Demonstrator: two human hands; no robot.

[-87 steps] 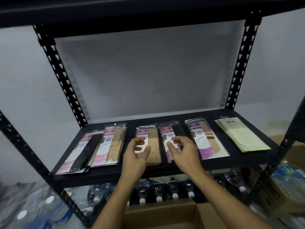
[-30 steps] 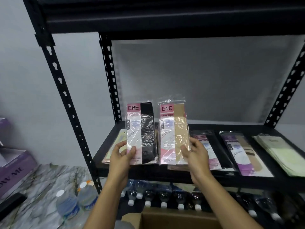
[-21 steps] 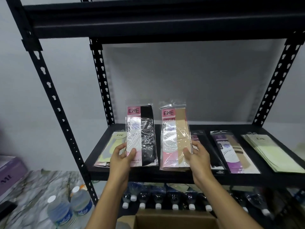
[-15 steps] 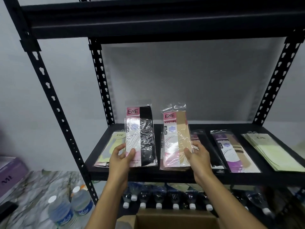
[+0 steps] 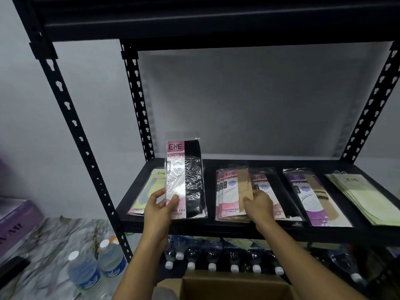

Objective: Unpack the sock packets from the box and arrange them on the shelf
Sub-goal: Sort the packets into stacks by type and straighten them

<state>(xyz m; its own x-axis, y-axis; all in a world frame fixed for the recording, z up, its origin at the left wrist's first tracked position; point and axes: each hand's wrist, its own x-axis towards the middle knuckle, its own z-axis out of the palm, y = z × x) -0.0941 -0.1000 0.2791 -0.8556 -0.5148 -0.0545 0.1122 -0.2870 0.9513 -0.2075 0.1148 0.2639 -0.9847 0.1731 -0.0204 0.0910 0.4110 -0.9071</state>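
- Read "ENE" in black on the pink header of the black sock packet [image 5: 188, 180], with "STOCKING" just under it. Lower print partly covered by the thumb, only "…ABLE" legible.
- Read "ENE", "COMFORTABLE" and "FIT YOUR LEG" on the topmost of the beige sock packets [image 5: 233, 191].
- Read "ENE" also on the pale yellow packets [image 5: 151, 189] at the shelf's left end and on the pale green stack [image 5: 363, 198] at its right end.
- Found the print on the pink-and-black packet [image 5: 270, 189] and the purple packet [image 5: 311, 195] too small to read.
- Noted an open cardboard box [image 5: 233, 284] below the shelf [image 5: 238, 231] front, and a row of white-capped bottles [image 5: 212, 259] under the shelf.
- Noted two water bottles [image 5: 93, 269] on a marbled surface to the left, and a purple box [image 5: 17, 224] beyond them with its lettering cut off.
- Held packet hid part of the pale yellow packets; the right hand [image 5: 258, 205] covered the lower left of the pink-and-black packet.
- Left hand [image 5: 159, 210] gripped the black sock packet at its lower left, thumb on the front, fingers behind. Packet stood upright over the shelf's left part.
- Right hand sat with fingers bent at the right edge of the beige sock packets, which lay flat on the shelf. Could not tell whether it held or only touched them.
- Black sock packet looked glossy and creased, with clear wrap, pink-and-white card on the left half and black fabric on the right.
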